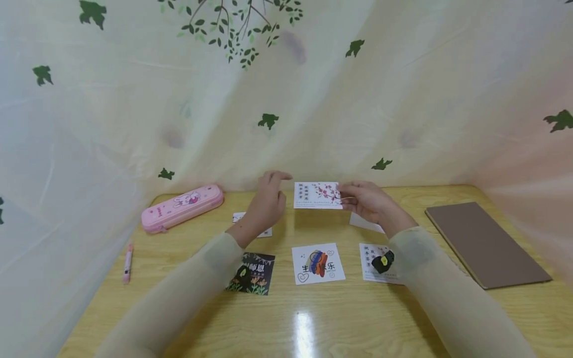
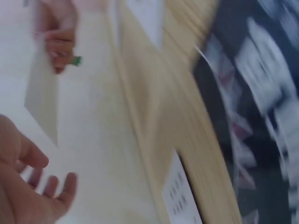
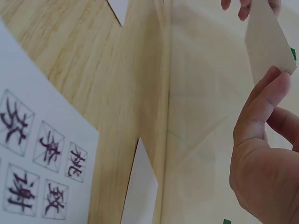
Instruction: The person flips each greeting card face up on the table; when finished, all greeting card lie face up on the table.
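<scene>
My right hand (image 1: 369, 201) pinches the right edge of a white card (image 1: 309, 195) with dark characters and pink blossoms, held up above the table. In the right wrist view the card's plain back (image 3: 268, 44) shows between fingers and thumb. Just left of the card, my left hand (image 1: 268, 199) has its fingers apart and loosely bent, holding nothing; the left wrist view shows a gap between it and the card. Below the left hand lies a partly hidden white card (image 1: 267, 232). Another white card (image 1: 364, 222) lies beneath the right hand.
Nearer on the table (image 1: 268, 328) lie a black flower card (image 1: 261, 281), a white card with a colourful drawing (image 1: 318, 263) and a blossom card (image 1: 369, 273). A pink pencil case (image 1: 183, 208) and pink marker (image 1: 128, 263) are left, a brown board (image 1: 485, 243) right. A curtain (image 1: 313, 109) hangs behind.
</scene>
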A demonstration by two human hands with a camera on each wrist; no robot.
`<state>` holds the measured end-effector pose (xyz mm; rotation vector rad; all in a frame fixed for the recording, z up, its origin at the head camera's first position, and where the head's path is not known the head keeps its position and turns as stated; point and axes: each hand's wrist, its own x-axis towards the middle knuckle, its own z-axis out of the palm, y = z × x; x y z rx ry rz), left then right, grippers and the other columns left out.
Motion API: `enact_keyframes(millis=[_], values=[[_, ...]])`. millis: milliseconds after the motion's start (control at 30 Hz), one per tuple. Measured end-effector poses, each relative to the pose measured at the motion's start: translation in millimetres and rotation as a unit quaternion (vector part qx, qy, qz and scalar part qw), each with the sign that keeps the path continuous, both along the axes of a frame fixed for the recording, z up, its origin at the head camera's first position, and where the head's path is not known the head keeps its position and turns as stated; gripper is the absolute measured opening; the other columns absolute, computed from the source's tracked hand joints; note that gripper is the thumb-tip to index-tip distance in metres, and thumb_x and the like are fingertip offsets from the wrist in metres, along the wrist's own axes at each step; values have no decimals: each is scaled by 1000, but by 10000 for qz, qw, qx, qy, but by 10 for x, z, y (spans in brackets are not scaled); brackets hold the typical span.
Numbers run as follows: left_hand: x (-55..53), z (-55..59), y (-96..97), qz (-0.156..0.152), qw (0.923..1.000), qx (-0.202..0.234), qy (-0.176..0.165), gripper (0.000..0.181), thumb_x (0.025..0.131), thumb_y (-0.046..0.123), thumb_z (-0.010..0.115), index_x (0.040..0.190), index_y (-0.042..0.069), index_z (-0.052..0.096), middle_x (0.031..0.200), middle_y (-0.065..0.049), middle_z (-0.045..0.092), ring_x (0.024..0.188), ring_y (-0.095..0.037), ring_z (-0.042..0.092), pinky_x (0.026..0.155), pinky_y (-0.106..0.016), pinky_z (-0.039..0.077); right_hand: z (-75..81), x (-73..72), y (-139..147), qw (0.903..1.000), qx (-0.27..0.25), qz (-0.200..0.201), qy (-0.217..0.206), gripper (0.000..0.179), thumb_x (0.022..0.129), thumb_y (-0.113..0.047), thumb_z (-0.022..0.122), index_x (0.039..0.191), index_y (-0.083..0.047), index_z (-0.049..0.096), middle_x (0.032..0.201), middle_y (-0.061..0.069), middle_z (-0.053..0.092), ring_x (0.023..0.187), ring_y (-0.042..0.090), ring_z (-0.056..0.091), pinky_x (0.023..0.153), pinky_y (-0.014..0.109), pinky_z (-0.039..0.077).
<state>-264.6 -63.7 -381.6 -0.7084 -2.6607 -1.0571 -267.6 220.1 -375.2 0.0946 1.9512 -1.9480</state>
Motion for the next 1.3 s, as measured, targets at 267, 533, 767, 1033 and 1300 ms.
enact_keyframes(millis=[267,533,767,1033,1300], values=[[46,33,16,38,9334,2145,-2877,64,109,14,59,166,4,32,162,-22,46,133,-41,63,104,-45,62,-82,37,-58,9999,-102,-61,79,16,111,-23,60,118,-10,64,100,-2,70,83,11,69,78,21,62],[-37,-63,73,370,9148,2199,-3367,63,103,3,65,161,0,41,146,-21,58,117,-29,69,99,-34,64,-164,17,-102,9988,411,-127,239,29,111,-22,58,132,-3,63,106,1,68,86,13,68,79,22,62],[-159,-198,120,402,9293,1590,-3308,55,103,1,64,155,-5,48,140,-21,61,113,-25,67,96,-33,64,-214,0,-159,9760,2085,453,439,35,109,-16,60,138,5,61,112,14,70,84,15,70,80,27,65],[-236,-243,151,484,9654,-185,-2558,41,101,7,67,140,-4,62,127,-15,68,111,-23,62,94,-31,56,-239,-8,-240,9453,3038,1136,353,29,108,-16,63,129,5,64,101,15,73,73,16,72,71,29,65],[-258,-261,156,437,9595,-1139,-2540,31,102,10,65,129,-4,63,126,-17,66,92,-19,55,74,-25,45,-238,6,-239,9354,3293,1210,445,32,110,-21,59,132,2,65,105,14,72,77,18,71,72,28,64]])
